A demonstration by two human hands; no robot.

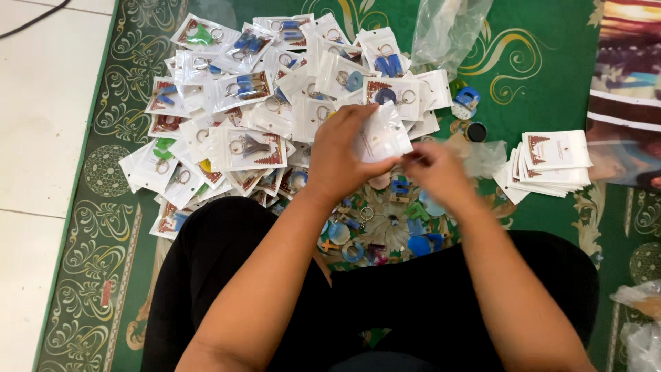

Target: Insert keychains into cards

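My left hand point(339, 155) grips a small white plastic pouch point(383, 135) and holds it up over the green carpet. My right hand point(435, 171), blurred, is at the pouch's lower right corner with its fingers pinched together; whether it holds anything I cannot tell. Below my hands lies a loose heap of coloured keychains point(385, 224) with metal rings, blue, green and orange. A big pile of filled pouches point(261, 103), each with a keychain inside, spreads to the left and behind my hands.
A stack of empty white pouches point(551, 162) lies to the right. A clear plastic bag point(447, 27) sits at the back, more crumpled plastic point(640, 317) at the lower right. White floor tiles point(41, 103) border the green patterned carpet point(551, 62). My black-clad legs point(206, 275) fill the foreground.
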